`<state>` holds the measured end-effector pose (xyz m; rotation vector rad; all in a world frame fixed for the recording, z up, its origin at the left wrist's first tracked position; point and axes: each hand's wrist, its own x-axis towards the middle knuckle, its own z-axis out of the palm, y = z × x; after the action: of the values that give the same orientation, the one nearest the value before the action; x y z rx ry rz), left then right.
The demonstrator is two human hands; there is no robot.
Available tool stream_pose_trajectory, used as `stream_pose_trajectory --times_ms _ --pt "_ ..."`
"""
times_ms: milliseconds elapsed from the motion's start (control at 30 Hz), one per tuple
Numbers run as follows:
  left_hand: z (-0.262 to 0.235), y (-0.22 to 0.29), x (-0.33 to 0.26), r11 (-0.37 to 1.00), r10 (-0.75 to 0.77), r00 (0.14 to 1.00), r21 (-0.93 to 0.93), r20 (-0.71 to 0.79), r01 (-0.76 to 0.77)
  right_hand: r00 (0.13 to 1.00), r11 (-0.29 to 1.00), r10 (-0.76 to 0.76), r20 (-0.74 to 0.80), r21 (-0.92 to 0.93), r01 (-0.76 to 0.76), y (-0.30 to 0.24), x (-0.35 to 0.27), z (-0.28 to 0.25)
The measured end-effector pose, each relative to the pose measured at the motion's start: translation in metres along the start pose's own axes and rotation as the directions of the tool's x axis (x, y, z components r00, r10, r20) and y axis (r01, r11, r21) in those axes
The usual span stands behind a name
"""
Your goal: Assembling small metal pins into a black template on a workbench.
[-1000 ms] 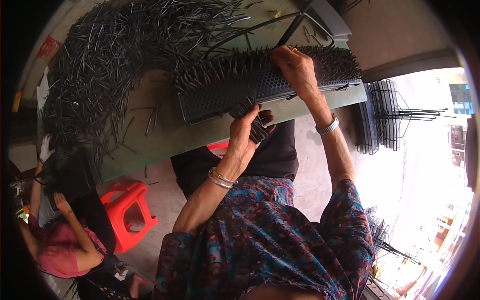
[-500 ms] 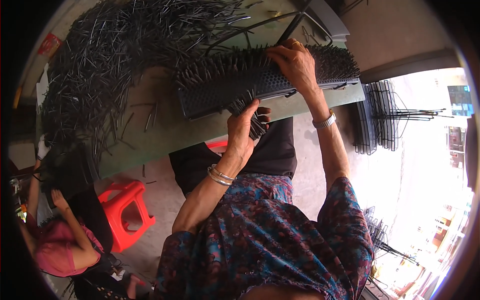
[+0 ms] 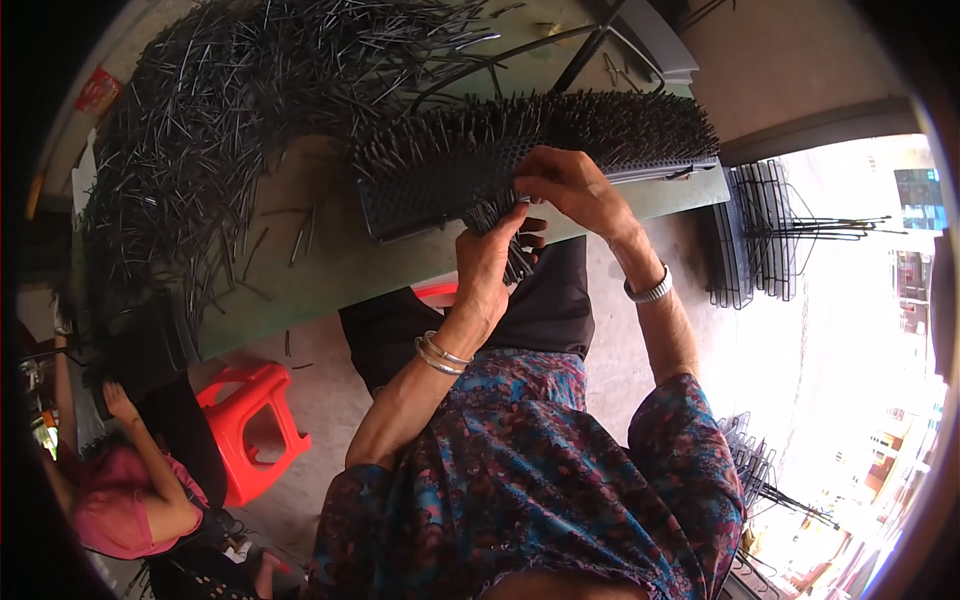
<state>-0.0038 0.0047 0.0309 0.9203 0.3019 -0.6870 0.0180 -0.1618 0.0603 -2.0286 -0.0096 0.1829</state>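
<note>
Right at the near edge of the green table (image 3: 330,270) lies a long black perforated panel (image 3: 440,185) bristling with thin dark spikes, its far end reaching toward the table's right corner. The left hand (image 3: 490,265) is closed around a small bundle of black pins (image 3: 515,258), held just below the panel's front edge. The right hand (image 3: 570,185) rests on the panel's middle, fingers pinched together at the spiked surface; whether a pin sits between the fingertips cannot be told. Both wrists carry silver bangles (image 3: 440,352).

Beyond the panel a great heap of loose black pins (image 3: 220,130) curves across the table's far and left side, with strays scattered on the bare green top. Stacked black wire racks (image 3: 750,235) stand on the ground at the right. Below the table's left part sits a red plastic stool (image 3: 250,420), and beside it another person in a pink top (image 3: 130,500) is crouched.
</note>
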Motion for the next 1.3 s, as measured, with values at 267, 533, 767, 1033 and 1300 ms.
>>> stream_pose_trajectory --times_ms 267,533,767,1033,1300 --pt "-0.013 -0.006 0.011 0.977 -0.132 0.991 -0.174 -0.015 0.127 0.935 0.993 -0.020 -0.355 0.100 0.059 -0.010 -0.004 -0.021" --pt "-0.008 -0.015 0.013 0.927 -0.235 0.964 -0.268 0.128 0.261 0.821 0.968 -0.230 -0.523 -0.210 0.137 0.004 0.021 -0.046" --pt "-0.012 -0.017 0.015 0.933 -0.215 0.970 -0.270 0.112 0.239 0.879 0.940 -0.251 -0.406 -0.320 0.120 0.008 0.032 -0.058" --pt "-0.004 -0.011 0.008 0.960 -0.181 0.979 -0.199 0.089 0.196 0.762 0.660 -0.566 -0.314 -0.727 0.190 0.024 0.031 -0.056" --pt "-0.001 -0.006 0.007 0.990 -0.068 0.994 -0.117 0.089 0.078 0.748 0.631 -0.592 -0.298 -0.749 0.200 0.029 0.026 -0.056"
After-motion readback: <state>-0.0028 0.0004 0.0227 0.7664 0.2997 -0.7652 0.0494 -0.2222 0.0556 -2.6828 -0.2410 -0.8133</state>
